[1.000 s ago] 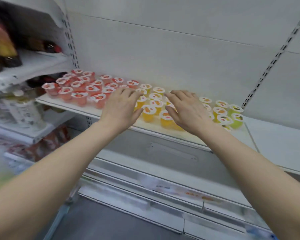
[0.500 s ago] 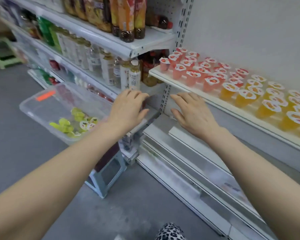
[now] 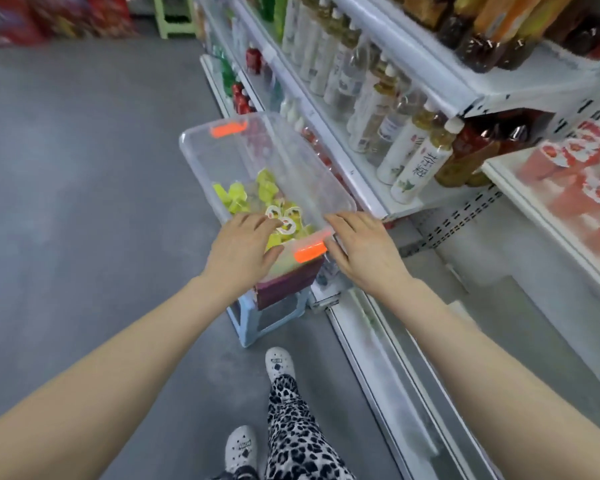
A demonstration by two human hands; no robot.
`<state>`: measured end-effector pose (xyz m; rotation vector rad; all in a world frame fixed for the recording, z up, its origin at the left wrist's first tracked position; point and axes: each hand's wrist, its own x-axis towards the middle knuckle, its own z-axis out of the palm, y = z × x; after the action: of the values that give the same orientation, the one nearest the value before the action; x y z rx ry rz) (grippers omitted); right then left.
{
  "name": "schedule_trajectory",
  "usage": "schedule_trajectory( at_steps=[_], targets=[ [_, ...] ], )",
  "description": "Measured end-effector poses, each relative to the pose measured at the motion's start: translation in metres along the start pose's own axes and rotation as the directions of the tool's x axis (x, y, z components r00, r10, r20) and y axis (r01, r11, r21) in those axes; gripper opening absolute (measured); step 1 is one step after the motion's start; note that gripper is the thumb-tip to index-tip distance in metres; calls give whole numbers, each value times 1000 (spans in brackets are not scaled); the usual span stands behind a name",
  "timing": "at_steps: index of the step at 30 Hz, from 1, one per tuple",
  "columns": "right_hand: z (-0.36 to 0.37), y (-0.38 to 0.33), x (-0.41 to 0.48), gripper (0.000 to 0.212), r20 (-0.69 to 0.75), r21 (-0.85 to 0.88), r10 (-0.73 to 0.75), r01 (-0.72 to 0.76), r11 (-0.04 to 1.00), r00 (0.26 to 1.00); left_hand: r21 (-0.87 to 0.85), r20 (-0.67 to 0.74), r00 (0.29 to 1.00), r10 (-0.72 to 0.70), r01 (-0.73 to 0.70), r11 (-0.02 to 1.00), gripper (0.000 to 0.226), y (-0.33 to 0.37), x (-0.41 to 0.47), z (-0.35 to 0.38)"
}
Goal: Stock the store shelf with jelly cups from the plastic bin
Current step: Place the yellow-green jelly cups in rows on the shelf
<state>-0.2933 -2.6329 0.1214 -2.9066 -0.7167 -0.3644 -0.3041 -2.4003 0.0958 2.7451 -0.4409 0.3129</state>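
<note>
Left hand [image 3: 243, 247] and right hand [image 3: 364, 251] at the near end of the plastic bin [image 3: 194, 157], centre of the frame.
The left hand, fingers loosely spread and holding nothing, is above the green jelly cups [image 3: 253, 199] in the bin's near half. The right hand, fingers straight and empty, is at the near right corner beside the orange latch [image 3: 310, 252]. Red jelly cups [image 3: 548, 164] stand on the shelf [image 3: 506, 188] at the right edge.

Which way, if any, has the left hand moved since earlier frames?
Yes. The left hand moved away from the white metal shelving to over the clear plastic bin.
</note>
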Motion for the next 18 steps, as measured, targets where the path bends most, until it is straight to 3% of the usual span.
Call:
schedule_trajectory(
  at_steps=[5, 11, 18],
  targets=[
    [58, 8, 58, 42, 115, 122, -79, 65, 990, 990, -5, 32, 982, -188, 188, 982, 36, -44, 16, 17],
    [121, 33, 132, 42, 261, 199, -108, 56, 978, 959, 32, -17, 975, -221, 221, 975, 30, -89, 69, 47],
    [194, 38, 198, 50, 568, 63, -140, 127, 990, 811, 77, -56, 973, -223, 227, 971, 33, -125, 122, 81]
  ],
)
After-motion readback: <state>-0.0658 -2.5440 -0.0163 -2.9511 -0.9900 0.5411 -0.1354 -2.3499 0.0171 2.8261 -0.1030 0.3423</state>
